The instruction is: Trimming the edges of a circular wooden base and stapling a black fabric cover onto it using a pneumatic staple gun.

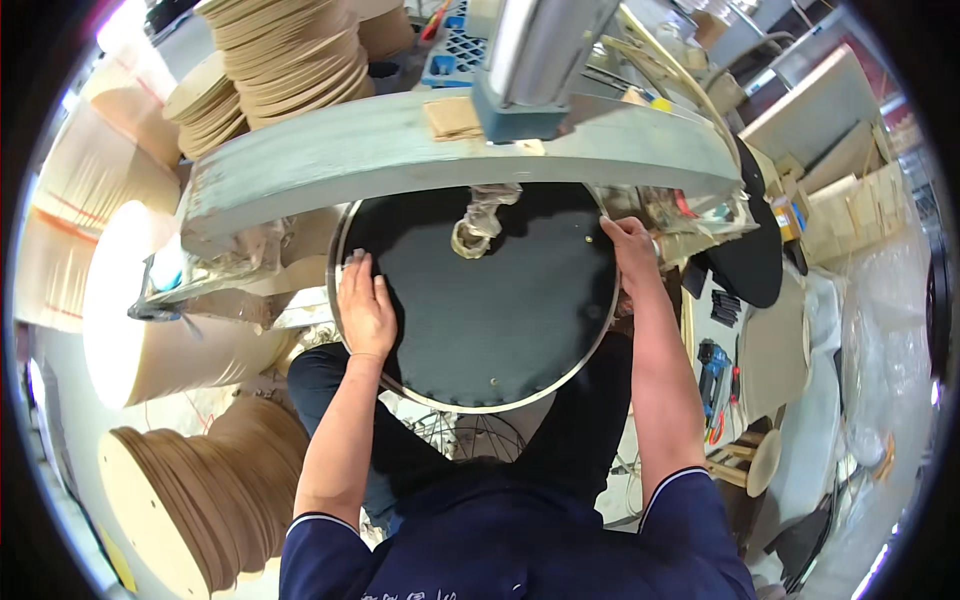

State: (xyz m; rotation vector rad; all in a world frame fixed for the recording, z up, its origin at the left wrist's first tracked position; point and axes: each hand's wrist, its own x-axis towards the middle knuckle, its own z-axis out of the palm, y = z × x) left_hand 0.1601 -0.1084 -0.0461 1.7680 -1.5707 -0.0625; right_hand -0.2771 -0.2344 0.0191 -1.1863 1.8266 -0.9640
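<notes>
A large round black disc with a pale rim lies in front of me, above my knees. My left hand rests on the disc's left edge, its fingers stretched out flat. At the upper right edge, my right hand grips the rim, thumb on top and the fingers partly hidden underneath. A metal fitting with a ring-shaped end, wrapped in clear plastic, reaches down over the disc's upper middle. Small light marks dot the black surface.
A pale green machine beam with an upright cylinder crosses just beyond the disc. Stacks of round brown boards stand at far left, more boards at lower left. On the right are a blue power tool and a small wooden stool.
</notes>
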